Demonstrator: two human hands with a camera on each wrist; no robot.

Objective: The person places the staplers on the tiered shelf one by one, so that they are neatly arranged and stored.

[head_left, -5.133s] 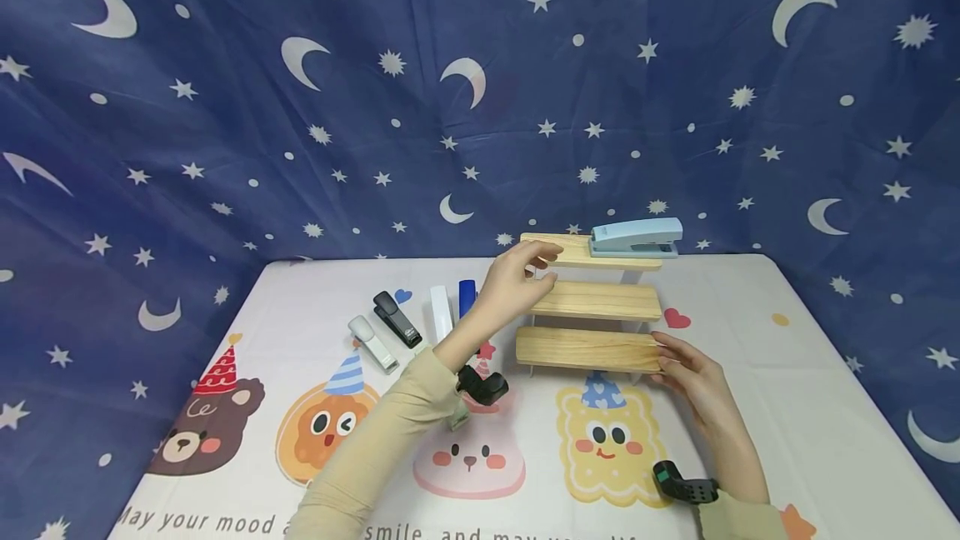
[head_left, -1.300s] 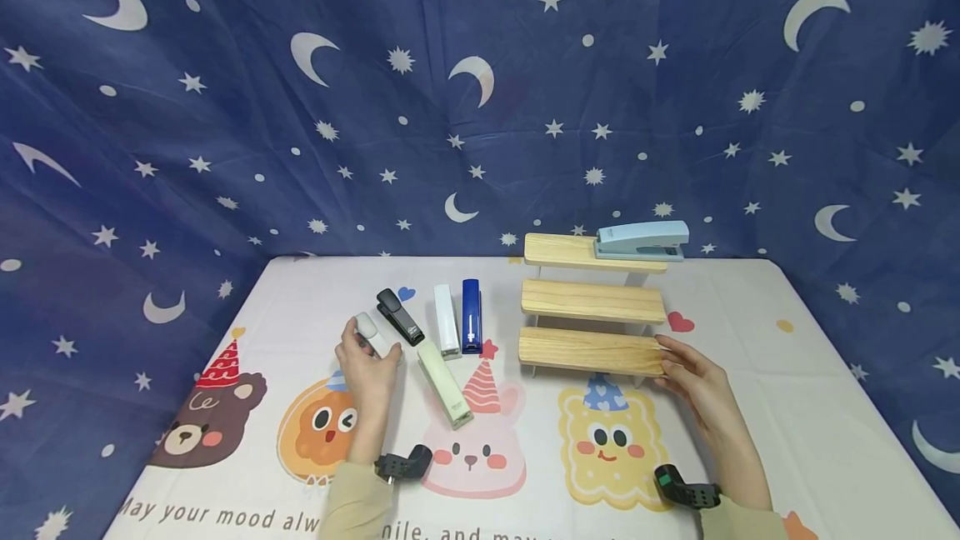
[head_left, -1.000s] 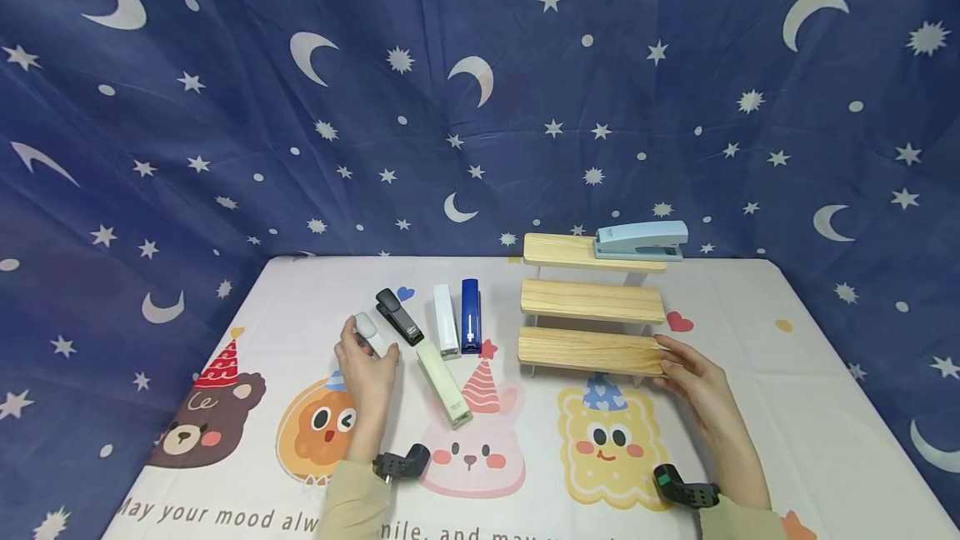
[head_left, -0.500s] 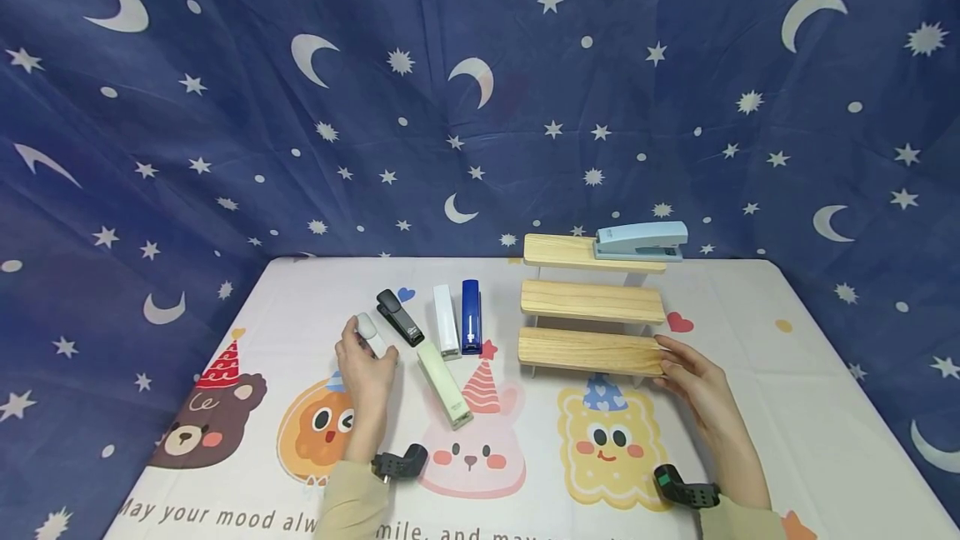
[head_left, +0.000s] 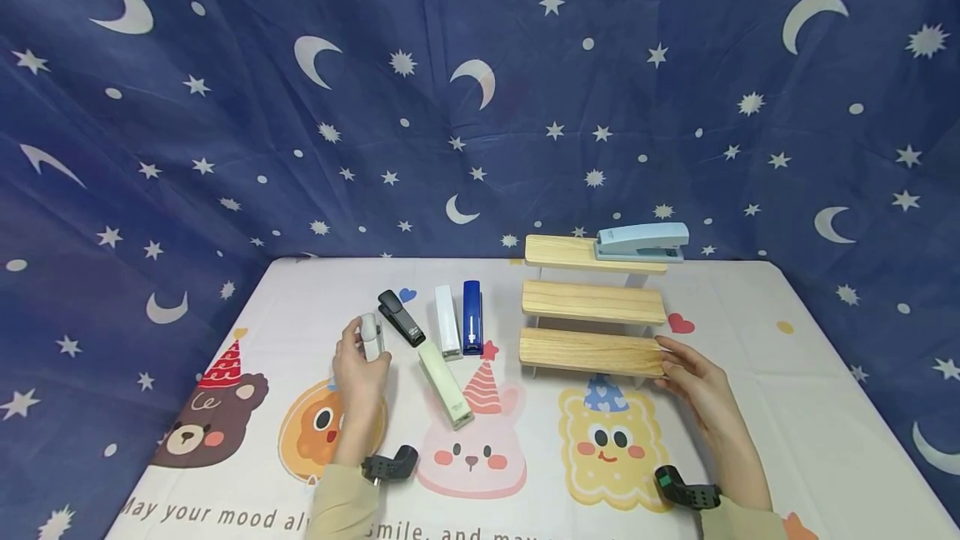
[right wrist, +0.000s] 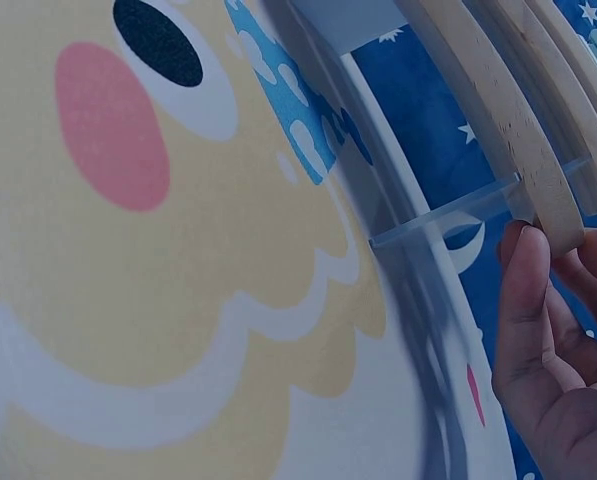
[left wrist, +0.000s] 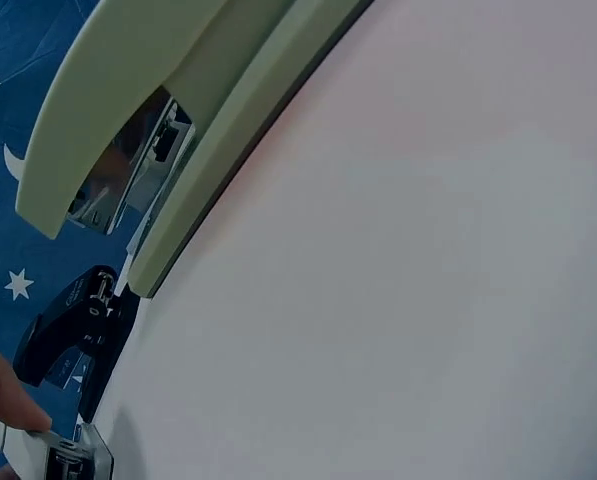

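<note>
A: Biggest first: the table [head_left: 832,407] carried everything, and the wooden stand [head_left: 592,302] on it was the first danger! A tug from the right hand [head_left: 705,390] at the end of the lowest shelf [head_left: 585,351] might have dragged or tilted the whole thing

B: And that hand had the end pinched, thumb on one side, fingers on the other. Count: one table, one stand, three shelves, two hands

A: Up top, the light blue stapler [head_left: 642,240] sat on the upper shelf [head_left: 558,252], its end seeming to jut past the wood, so a jolt below could have sent it over

B: Down on the table, the pale green stapler [head_left: 446,384] lay aslant, the dark blue stapler [head_left: 472,317] and the white stapler [head_left: 447,322] side by side beyond it, and the black stapler [head_left: 402,318] near its far end; touching or not, I couldn't tell

A: Then the smallest, the grey stapler [head_left: 372,338], left of the black one, between thumb and fingers of the left hand [head_left: 360,377]! A loosened pinch could have dropped it, a swing right could have clipped its black neighbour

B: A narrow hold, yes, though whether it had cleared the table I couldn't make out. The tally: one light blue, one pale green, one dark blue, one white, one black, one grey, six staplers in all
</note>
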